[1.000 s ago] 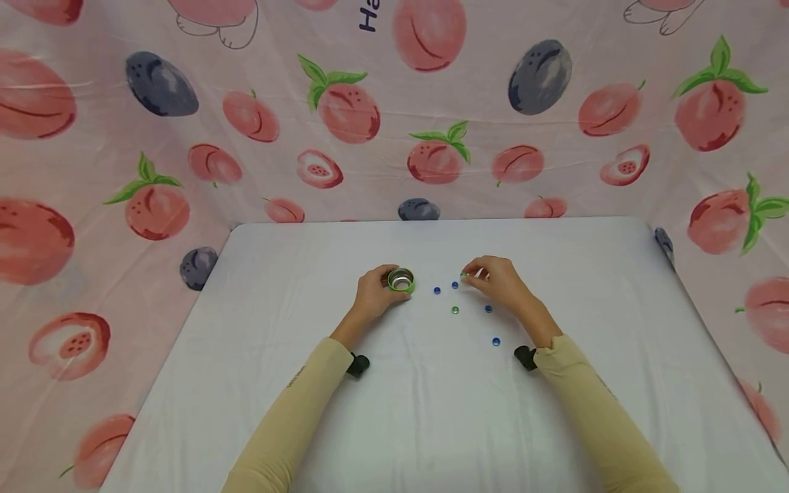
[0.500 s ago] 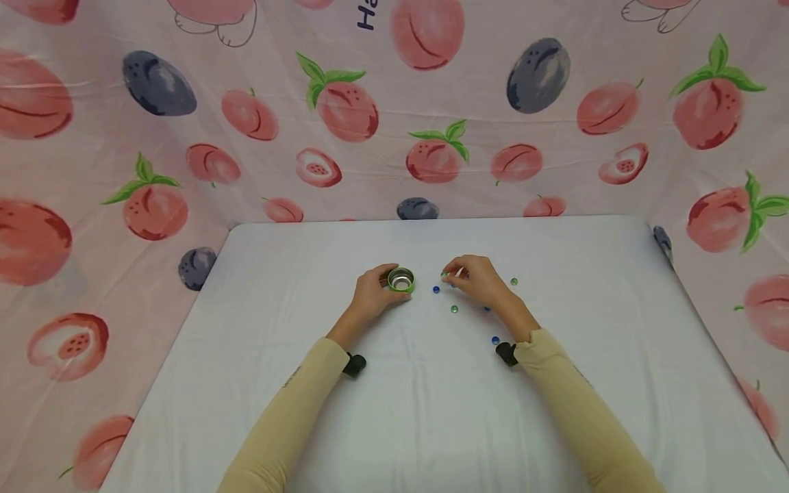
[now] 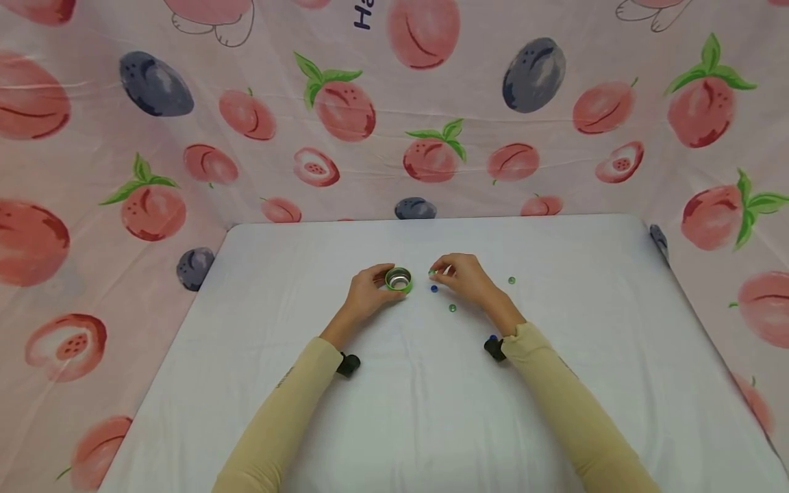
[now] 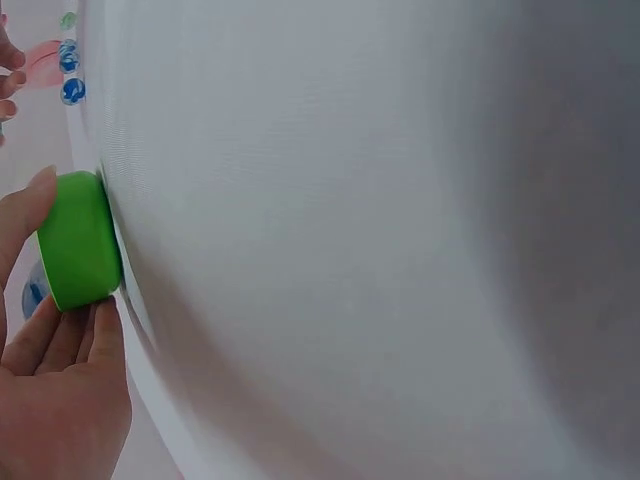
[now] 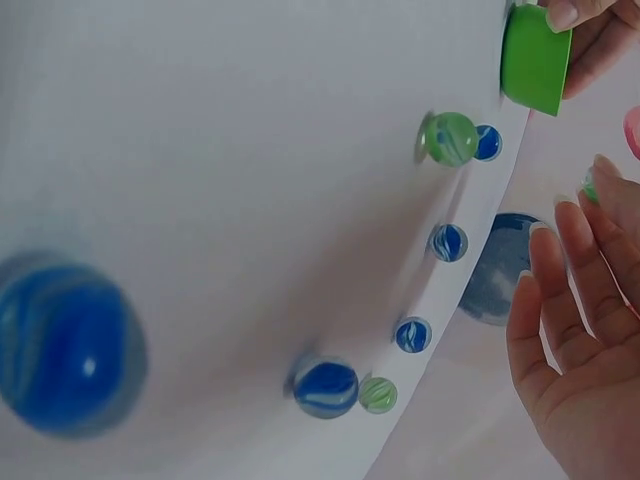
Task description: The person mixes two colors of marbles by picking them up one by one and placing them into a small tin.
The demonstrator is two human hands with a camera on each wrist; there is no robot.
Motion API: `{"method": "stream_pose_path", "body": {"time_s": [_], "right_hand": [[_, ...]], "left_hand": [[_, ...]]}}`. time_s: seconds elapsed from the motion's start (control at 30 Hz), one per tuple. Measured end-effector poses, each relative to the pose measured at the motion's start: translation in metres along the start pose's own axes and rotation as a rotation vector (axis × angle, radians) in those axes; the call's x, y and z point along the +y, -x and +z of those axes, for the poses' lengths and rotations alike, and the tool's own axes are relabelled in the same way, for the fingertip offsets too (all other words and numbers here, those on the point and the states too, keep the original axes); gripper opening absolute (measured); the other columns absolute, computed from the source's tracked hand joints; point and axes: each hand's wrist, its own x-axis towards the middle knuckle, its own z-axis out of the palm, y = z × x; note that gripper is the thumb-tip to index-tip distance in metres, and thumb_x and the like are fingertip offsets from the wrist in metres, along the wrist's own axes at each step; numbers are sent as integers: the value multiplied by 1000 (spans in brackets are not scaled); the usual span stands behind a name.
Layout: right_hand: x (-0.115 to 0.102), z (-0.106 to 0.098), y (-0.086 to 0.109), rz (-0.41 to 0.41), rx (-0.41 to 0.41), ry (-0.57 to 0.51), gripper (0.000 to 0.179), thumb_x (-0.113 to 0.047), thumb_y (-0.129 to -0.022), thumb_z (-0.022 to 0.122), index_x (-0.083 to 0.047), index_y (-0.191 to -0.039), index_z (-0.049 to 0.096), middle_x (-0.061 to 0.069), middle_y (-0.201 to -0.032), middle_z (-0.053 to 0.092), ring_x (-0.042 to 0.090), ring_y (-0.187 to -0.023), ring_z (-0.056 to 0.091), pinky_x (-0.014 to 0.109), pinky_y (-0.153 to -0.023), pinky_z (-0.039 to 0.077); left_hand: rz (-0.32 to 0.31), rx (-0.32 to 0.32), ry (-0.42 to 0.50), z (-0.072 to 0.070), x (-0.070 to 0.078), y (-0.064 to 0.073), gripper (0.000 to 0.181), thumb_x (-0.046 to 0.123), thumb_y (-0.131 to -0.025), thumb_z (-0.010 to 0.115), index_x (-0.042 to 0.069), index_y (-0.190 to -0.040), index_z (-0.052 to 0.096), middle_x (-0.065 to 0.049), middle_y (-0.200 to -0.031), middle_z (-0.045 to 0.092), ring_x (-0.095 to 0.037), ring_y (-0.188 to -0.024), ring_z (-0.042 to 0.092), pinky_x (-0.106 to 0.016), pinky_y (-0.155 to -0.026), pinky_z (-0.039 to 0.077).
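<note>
My left hand [image 3: 368,291] grips a small bowl [image 3: 399,289], bright green outside with a shiny metal inside, which stands on the white table. In the left wrist view the thumb and fingers hold the bowl [image 4: 78,240] from opposite sides. A short way to its right, my right hand [image 3: 464,277] pinches a green marble [image 5: 588,186] between thumb and fingertip, raised over the table. Below those fingertips lies a blue marble [image 3: 434,289], and nearer the front a green marble [image 3: 453,308].
Another green marble [image 3: 511,280] lies right of the right hand. A blue marble [image 3: 493,337] shows partly behind the right wrist camera [image 3: 495,350]. More blue marbles [image 5: 449,242] appear in the right wrist view. Fruit-printed cloth [image 3: 345,192] stands behind the white table [image 3: 394,411].
My right hand has moved left toward the bowl with the green marble, uncovering another green marble on its right and covering some blue ones. The left hand keeps its hold on the bowl.
</note>
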Motion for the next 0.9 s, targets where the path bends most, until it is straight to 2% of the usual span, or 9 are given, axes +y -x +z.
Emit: {"method": "stream_pose_path", "body": {"time_s": [0.37, 0.9], "right_hand": [[-1, 14, -10, -32, -8, -30, 17, -11, -99, 74, 1, -110, 78, 14, -98, 75, 26, -87, 69, 34, -77, 59], [-8, 27, -22, -15, -33, -82, 19, -13, -100, 73, 1, -113, 77, 14, -100, 75, 25, -88, 68, 32, -77, 56]], "left_hand": [[2, -13, 27, -2, 1, 0, 68, -3, -85, 86, -10, -146, 55, -28, -146, 60, -37, -137, 60, -38, -115, 51], [-1, -36, 37, -3, 1, 0, 64, 0, -89, 84, -9, -146, 56, -29, -144, 61, -38, -136, 61, -40, -114, 52]]}}
